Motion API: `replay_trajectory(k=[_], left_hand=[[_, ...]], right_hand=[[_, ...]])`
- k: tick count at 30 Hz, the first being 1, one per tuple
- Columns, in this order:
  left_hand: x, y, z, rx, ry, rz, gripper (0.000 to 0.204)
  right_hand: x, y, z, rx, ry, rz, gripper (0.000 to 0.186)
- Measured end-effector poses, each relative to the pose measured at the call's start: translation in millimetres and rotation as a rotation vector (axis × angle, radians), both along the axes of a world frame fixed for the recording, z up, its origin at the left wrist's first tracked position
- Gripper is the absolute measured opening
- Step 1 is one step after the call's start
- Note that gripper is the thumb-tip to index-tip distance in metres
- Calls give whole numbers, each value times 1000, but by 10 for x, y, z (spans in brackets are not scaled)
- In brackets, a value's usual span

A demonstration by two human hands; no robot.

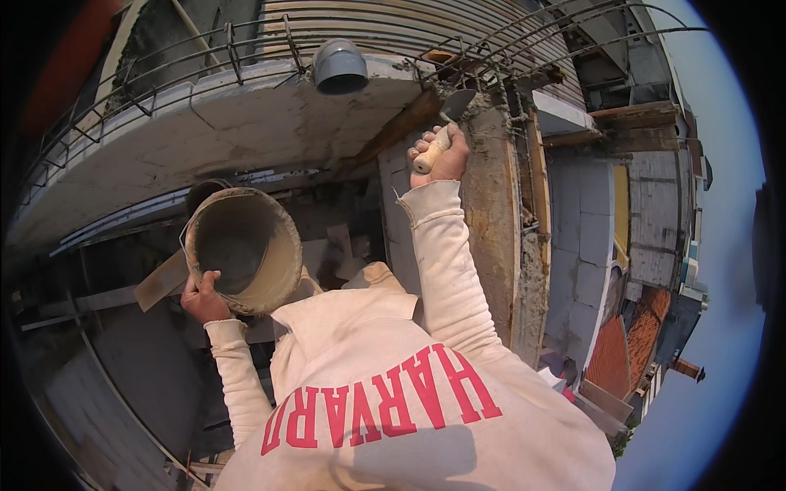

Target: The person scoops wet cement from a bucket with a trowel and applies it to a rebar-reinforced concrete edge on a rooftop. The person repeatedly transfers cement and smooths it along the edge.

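Observation:
My left hand [206, 299] grips the near rim of a mortar-crusted bucket [286, 260], which is tilted so that its dark inside shows. What lies at the bottom of it is too dark to tell. Raised ahead on the right, my right hand [446, 155] is closed round the wooden handle of a trowel [457, 105]. The metal blade points away from me, close to the rough, mortar-covered top of a column [483, 176]. Boards flank this column along its right side.
A grey pipe elbow [340, 69] sticks out over a pale block wall [286, 123] ahead. Steel reinforcing bars [237, 49] run along that wall's top and jut out above the column. Corrugated sheeting [385, 29] lies beyond. Lower, to the right, are tiled roofs [647, 327].

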State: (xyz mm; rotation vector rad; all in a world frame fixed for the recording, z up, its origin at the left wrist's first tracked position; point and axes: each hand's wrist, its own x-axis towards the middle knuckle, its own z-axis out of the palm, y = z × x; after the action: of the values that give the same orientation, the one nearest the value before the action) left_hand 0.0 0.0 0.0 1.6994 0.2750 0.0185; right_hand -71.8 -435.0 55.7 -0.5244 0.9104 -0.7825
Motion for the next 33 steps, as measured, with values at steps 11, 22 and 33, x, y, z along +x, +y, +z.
replay_trajectory(k=[11,22,33], left_hand=[[3,-86,76,-11,14,-77,5],[140,-173,-93,-25,54,-107,7],[114,-27,-190,20,51,-43,7]], right_hand=[[389,-1043,-245,153,-285,-230,27],[-66,-986,-350,150,-290,178,37],[-290,-1111,-343,-68,157,310,36]])
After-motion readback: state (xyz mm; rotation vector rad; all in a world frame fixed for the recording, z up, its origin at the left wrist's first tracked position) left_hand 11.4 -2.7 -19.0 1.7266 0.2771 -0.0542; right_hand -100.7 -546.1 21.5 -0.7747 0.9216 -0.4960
